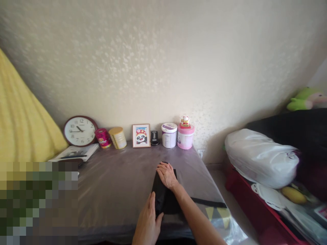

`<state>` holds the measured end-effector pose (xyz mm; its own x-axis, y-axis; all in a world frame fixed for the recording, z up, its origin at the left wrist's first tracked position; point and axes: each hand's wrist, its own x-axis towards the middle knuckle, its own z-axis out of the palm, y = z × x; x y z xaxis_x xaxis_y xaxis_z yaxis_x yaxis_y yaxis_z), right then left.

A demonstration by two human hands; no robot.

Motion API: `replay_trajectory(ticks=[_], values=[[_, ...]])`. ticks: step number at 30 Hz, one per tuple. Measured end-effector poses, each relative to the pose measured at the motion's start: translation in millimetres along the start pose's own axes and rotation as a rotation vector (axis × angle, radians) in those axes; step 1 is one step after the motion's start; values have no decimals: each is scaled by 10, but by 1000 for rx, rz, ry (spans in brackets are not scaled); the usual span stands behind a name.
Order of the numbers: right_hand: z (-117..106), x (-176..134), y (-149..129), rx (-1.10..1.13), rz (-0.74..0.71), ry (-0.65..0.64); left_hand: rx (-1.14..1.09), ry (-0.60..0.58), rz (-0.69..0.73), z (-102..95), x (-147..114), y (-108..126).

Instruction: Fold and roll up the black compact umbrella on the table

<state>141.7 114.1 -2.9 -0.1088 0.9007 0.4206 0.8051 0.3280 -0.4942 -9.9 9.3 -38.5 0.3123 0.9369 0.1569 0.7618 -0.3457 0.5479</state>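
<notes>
A narrow bundle of folded black cloth (158, 194) lies lengthwise on the grey-covered table; its exact kind does not show. My left hand (149, 217) is closed around its near end, fingers along the left side and thumb at the near right. At the far end my right hand (166, 175) lies palm down over the cloth, its fingers close together and bent over the top edge. Part of the bundle is hidden under the right hand and forearm. A black strap (209, 202) stretches over the tabletop to the right of my right forearm.
Along the wall stand a round clock (80, 131), a pink can (103, 138), a yellow-lidded can (118, 138), a framed panda picture (141, 136), a small black device (154, 137) and two tubs (169, 136). A white plastic bag (258, 158) sits right, beyond the table edge.
</notes>
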Motion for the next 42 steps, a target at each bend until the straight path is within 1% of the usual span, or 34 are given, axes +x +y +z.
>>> replay_trajectory(ticks=[2,5,7,10,12,15,17,20,23,27,32,36,42], values=[[-1,69,41,-12,32,12,-7,-10,-10,-10,8,2],[-51,124,118,-4,118,72,-5,-10,-4,-40,4,21],[-126,102,198,73,256,139,0,-3,4,-64,-5,37],[-264,-45,346,217,497,208,13,-9,2,-95,-13,50],[-336,-196,424,265,584,200,20,-14,-3,-108,-14,52],[-374,-408,449,338,658,145,26,-15,2,-117,-17,51],[-368,-498,405,407,702,106,29,-15,2,-120,-19,51],[-348,-555,287,470,748,56,25,-11,-12,-124,-24,54],[-321,-576,144,445,722,24,17,-2,-11,-121,-26,50],[-241,-612,-70,388,633,81,16,21,9,-98,-21,26],[-138,-629,-319,409,576,86,3,23,26,-85,-15,-3],[-138,-651,-458,326,523,128,-8,22,13,-100,-21,-10],[-152,-760,-610,301,447,144,-26,32,27,-87,-13,-26]])
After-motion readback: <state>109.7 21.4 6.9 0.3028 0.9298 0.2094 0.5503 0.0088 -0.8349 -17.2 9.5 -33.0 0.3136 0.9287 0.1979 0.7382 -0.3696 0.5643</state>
